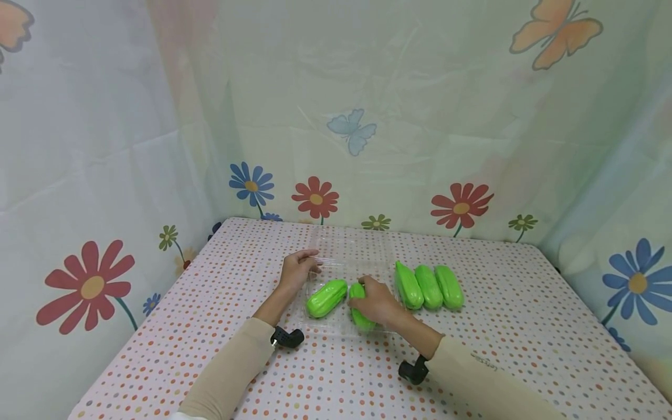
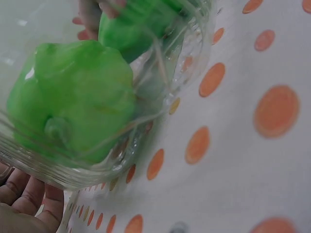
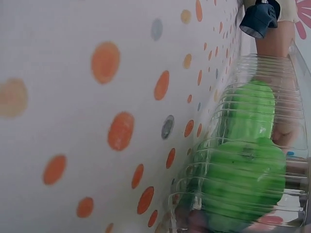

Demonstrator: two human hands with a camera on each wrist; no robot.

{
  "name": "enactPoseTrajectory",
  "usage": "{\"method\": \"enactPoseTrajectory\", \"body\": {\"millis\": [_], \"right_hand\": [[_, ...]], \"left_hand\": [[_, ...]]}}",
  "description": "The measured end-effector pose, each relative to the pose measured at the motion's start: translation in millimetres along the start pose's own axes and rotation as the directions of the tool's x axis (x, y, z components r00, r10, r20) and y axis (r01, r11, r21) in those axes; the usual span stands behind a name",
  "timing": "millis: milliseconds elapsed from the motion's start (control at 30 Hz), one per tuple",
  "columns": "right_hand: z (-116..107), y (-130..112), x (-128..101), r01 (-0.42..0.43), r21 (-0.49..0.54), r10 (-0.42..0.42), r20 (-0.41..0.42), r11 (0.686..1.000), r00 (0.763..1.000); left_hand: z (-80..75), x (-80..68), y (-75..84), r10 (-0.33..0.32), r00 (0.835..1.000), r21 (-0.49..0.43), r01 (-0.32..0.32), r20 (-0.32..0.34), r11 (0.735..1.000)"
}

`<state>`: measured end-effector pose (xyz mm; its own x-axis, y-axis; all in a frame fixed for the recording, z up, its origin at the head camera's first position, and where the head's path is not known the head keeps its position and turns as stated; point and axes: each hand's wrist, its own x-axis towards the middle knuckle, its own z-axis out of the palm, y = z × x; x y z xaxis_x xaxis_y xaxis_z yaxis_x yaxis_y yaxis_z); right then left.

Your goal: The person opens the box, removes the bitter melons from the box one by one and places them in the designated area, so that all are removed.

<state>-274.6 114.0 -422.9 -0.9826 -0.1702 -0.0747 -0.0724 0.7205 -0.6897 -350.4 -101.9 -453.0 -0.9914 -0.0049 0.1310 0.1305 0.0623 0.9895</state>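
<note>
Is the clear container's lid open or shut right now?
Open. The clear container has its lid laid back flat on the table; the left hand rests on its edge and two green gourds lie inside.

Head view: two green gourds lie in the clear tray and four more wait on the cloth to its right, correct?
Not four. The head view shows three green gourds on the cloth right of the clear tray. Two are in the tray: one lying free, the other under the right hand.
</note>
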Motion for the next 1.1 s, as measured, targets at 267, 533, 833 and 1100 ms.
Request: {"method": "enactPoseTrajectory", "body": {"millis": [267, 533, 833, 1100], "right_hand": [[-2.0, -1.7, -1.2, 0.000, 0.061, 0.004, -0.059, 0.998, 0.998], [-3.0, -0.7, -1.6, 0.035, 0.112, -0.023, -0.107, 0.993, 0.994], [-2.7, 1.5, 0.0, 0.063, 0.151, -0.042, -0.143, 0.987, 0.989], [-3.4, 0.7, -0.3, 0.114, 0.165, -0.078, -0.211, 0.980, 0.974]], "left_hand": [[-0.3, 1.7, -2.6, 0.005, 1.000, -0.011, -0.006, -0.013, 1.000], [-0.6, 2.7, -1.9, 0.005, 1.000, -0.004, -0.005, 0.003, 1.000], [-1.1, 3.4, -5.4, 0.004, 1.000, 0.005, -0.004, 0.001, 1.000], [-1.6, 2.9, -5.7, 0.001, 1.000, -0.011, -0.001, 0.011, 1.000]]}}
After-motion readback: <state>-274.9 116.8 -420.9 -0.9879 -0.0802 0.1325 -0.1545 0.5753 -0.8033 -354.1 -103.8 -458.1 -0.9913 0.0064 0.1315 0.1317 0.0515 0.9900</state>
